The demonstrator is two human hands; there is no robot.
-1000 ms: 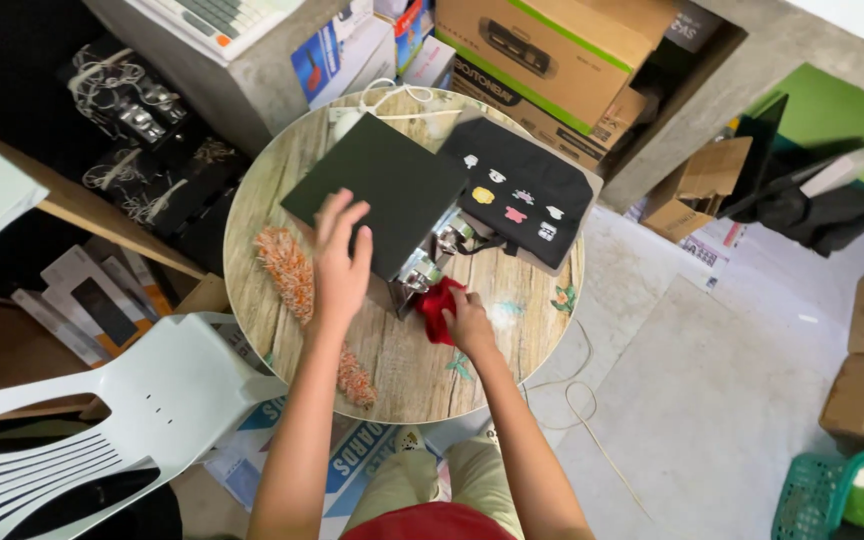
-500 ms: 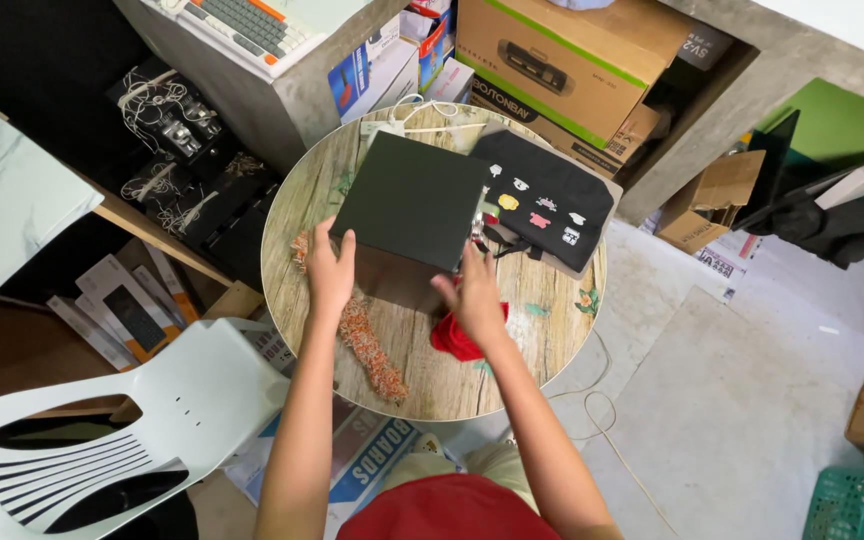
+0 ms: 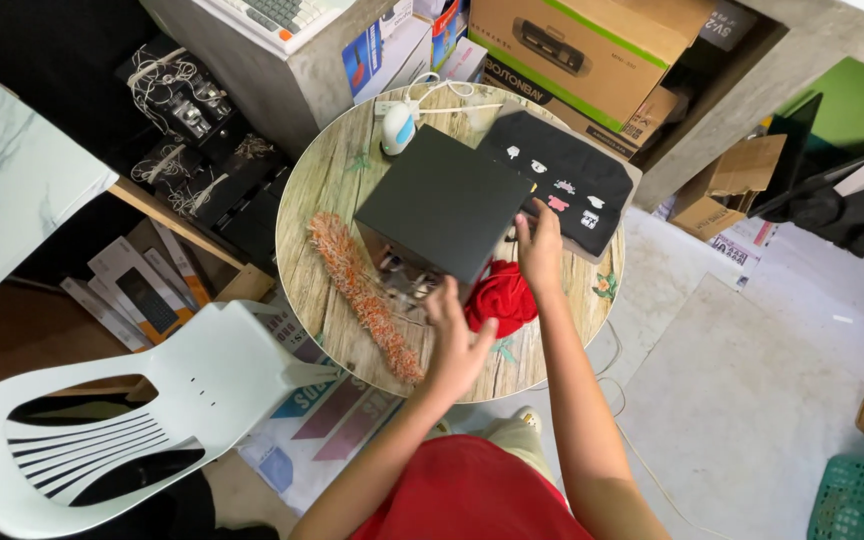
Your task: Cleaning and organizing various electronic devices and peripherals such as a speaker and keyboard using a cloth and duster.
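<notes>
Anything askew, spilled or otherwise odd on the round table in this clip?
The black box sits turned at an angle, its near end raised, showing parts underneath. The left hand is at that near edge, the right hand at its side. A red cloth lies bunched beside it. Nothing looks spilled.

The person wears a red top, seen at the bottom edge of the view, and light beige trousers or shorts below it. The 2 arms are bare from above the elbow down, with no sleeves showing. The left hand [image 3: 457, 345] and right hand [image 3: 539, 250] carry no gloves, rings or watch.
</notes>
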